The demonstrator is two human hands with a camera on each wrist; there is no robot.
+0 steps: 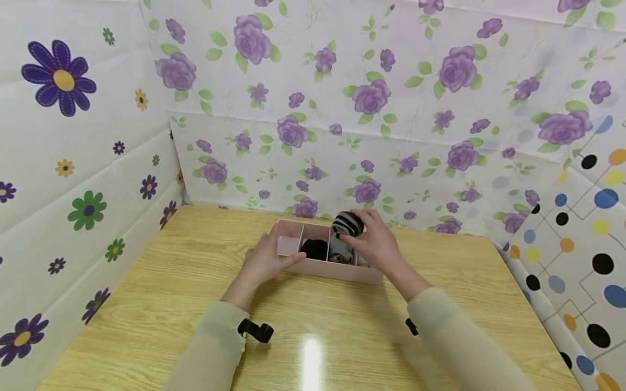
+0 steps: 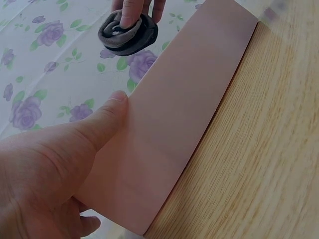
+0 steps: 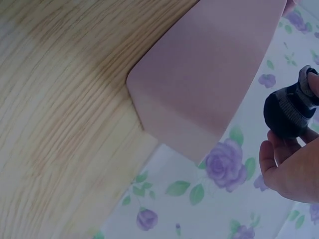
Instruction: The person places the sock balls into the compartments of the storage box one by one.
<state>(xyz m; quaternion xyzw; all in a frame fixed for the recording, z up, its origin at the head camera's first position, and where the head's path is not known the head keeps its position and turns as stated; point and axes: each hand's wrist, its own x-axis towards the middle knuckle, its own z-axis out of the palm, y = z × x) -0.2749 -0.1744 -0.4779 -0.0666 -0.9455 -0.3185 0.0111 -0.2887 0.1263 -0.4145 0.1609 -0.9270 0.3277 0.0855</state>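
A pink divided box (image 1: 342,270) sits on the wooden table (image 1: 195,304) near the back wall. My left hand (image 1: 266,259) grips its left end, thumb pressed on the near side wall (image 2: 169,124). My right hand (image 1: 376,241) holds a rolled black-and-white striped sock (image 1: 348,224) just above the box's right part. The same sock roll (image 2: 128,33) shows pinched by fingers in the left wrist view, and as a dark ball (image 3: 290,112) in the right wrist view. A black sock roll (image 1: 315,248) and a grey one (image 1: 339,253) lie in the middle compartments. The leftmost compartment (image 1: 288,244) looks empty.
Flower-patterned sheets (image 1: 342,108) wall in the table at the back and left; a dotted sheet (image 1: 582,260) stands at the right. The box's outer corner (image 3: 164,124) rests on bare wood. Open tabletop stretches in front of the box.
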